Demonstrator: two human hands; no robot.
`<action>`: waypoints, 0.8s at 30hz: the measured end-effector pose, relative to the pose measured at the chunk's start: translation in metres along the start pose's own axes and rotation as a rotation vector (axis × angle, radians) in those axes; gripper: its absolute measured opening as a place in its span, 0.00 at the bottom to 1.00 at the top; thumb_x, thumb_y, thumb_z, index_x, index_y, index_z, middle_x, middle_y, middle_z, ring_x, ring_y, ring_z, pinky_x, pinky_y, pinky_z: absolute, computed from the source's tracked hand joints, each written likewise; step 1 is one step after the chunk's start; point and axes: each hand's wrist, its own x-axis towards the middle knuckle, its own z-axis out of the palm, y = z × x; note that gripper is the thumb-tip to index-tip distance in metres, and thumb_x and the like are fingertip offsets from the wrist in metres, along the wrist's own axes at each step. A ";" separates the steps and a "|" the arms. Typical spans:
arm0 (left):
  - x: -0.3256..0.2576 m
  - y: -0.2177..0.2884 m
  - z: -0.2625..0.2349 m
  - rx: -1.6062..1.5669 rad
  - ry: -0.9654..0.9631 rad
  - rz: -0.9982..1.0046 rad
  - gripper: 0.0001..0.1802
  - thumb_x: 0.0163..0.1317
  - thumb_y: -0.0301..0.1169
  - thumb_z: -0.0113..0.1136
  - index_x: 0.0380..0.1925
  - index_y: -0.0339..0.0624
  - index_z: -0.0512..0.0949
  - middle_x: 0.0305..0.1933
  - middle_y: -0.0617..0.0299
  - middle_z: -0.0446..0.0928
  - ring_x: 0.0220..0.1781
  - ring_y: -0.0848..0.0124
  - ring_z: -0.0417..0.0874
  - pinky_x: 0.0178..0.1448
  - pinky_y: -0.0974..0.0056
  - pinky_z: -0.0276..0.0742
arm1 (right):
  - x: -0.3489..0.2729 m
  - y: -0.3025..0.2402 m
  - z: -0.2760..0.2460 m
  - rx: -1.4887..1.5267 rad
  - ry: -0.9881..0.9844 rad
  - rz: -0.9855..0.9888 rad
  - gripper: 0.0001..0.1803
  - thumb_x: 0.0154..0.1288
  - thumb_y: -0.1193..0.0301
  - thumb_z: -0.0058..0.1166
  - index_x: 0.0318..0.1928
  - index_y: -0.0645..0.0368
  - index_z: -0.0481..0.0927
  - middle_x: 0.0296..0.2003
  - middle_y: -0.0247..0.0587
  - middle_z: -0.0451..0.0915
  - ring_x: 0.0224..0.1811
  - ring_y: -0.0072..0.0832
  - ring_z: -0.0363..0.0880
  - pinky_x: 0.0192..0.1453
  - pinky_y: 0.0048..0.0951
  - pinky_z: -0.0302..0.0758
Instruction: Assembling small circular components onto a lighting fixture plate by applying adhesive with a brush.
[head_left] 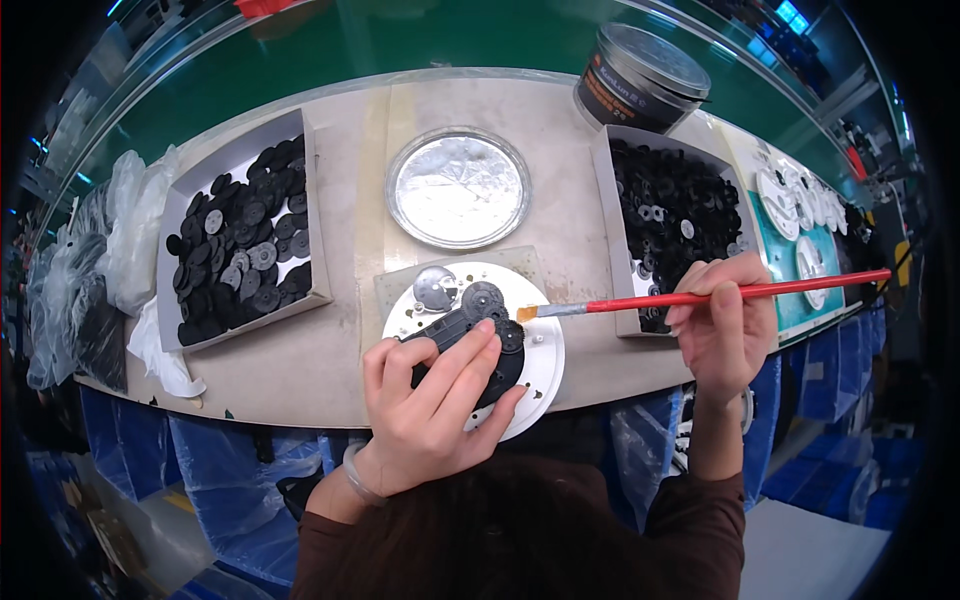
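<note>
My right hand grips a thin paintbrush by its red handle. The brush's bristle tip, smeared with something orange-brown, is next to a small black gear. That gear and a larger black gear sit on a black plastic housing. My left hand holds the housing, with fingertips on its top close to the small gear and the thumb along its near side. Under the housing lies a round white plate with small holes and a shiny silver disc. The fingers hide part of the housing.
A white box of black gears stands left; another box of small black parts stands right. A round metal lid lies beyond the plate. A tin stands far right, near white round parts on a green mat. Plastic bags lie far left.
</note>
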 end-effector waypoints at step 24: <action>-0.005 -0.005 -0.002 -0.061 0.042 0.039 0.18 0.37 0.34 0.70 0.30 0.42 0.77 0.42 0.63 0.77 0.38 0.64 0.67 0.43 0.63 0.64 | 0.031 0.023 -0.028 -0.016 0.240 0.380 0.15 0.67 0.64 0.42 0.44 0.63 0.70 0.23 0.34 0.70 0.24 0.17 0.68 0.20 0.14 0.67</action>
